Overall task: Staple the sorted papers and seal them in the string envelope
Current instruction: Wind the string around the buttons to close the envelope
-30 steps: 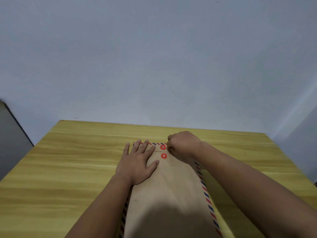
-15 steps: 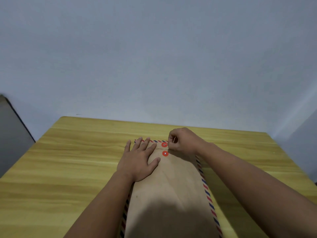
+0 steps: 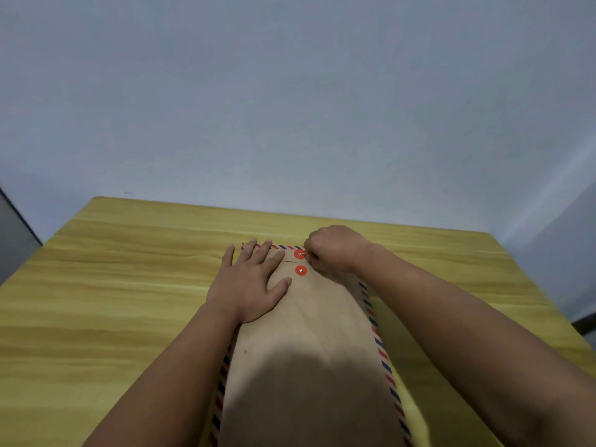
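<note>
On a yellow wooden table (image 3: 113, 301) set against a pale blue-grey wall (image 3: 290, 91), a brown string envelope (image 3: 309, 343) is seen from the head camera, laid flat with its length running away from the viewer. Its long edges and far end are trimmed with red and blue diagonal stripes. Two red closure discs are shown near the far end, the upper disc (image 3: 300, 253) on the flap and the lower disc (image 3: 301, 270) just below it on the body; a short dark line of the flap edge is visible between them. The left hand (image 3: 250, 282) is spread flat, fingers straight and slightly fanned, and is pressed onto the far left part of the envelope, with nothing held in it. The right hand (image 3: 333, 253) is curled into a loose fist just beside the upper disc, its fingertips brought together at the disc's right edge, where a thin pale string (image 3: 303, 253) appears to be pinched. Both bare forearms are stretched in from the near edge, and a dark shadow is cast over the envelope's near half.
</note>
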The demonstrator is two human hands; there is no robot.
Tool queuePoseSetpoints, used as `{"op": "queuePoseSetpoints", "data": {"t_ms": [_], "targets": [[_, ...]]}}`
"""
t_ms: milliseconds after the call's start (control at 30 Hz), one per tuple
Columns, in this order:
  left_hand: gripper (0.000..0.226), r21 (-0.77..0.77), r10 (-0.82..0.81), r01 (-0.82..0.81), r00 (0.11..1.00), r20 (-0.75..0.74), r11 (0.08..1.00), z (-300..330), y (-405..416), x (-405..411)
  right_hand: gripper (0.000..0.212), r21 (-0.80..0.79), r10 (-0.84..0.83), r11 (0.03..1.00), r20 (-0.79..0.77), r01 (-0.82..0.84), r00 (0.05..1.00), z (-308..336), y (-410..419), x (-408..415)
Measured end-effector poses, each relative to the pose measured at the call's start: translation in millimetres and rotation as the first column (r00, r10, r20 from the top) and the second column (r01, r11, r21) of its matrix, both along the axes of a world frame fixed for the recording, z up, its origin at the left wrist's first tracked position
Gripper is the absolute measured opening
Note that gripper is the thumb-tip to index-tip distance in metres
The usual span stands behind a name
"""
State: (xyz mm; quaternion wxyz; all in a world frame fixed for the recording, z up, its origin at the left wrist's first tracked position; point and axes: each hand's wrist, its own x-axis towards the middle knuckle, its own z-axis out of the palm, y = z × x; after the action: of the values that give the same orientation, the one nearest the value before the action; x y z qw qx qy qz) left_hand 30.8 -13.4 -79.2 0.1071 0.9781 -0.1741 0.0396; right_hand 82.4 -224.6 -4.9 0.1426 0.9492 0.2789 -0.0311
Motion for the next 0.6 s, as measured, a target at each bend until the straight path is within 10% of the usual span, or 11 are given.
{"op": "queuePoseSetpoints", "data": {"t_ms": [600], "targets": [[0.072, 0.011, -0.002, 0.002, 1.000, 0.012, 1.000, 0.1, 1.0, -1.2, 0.004, 0.688, -0.158, 0.647, -0.299, 0.328, 0.941, 4.2, -4.9, 2.7]]}}
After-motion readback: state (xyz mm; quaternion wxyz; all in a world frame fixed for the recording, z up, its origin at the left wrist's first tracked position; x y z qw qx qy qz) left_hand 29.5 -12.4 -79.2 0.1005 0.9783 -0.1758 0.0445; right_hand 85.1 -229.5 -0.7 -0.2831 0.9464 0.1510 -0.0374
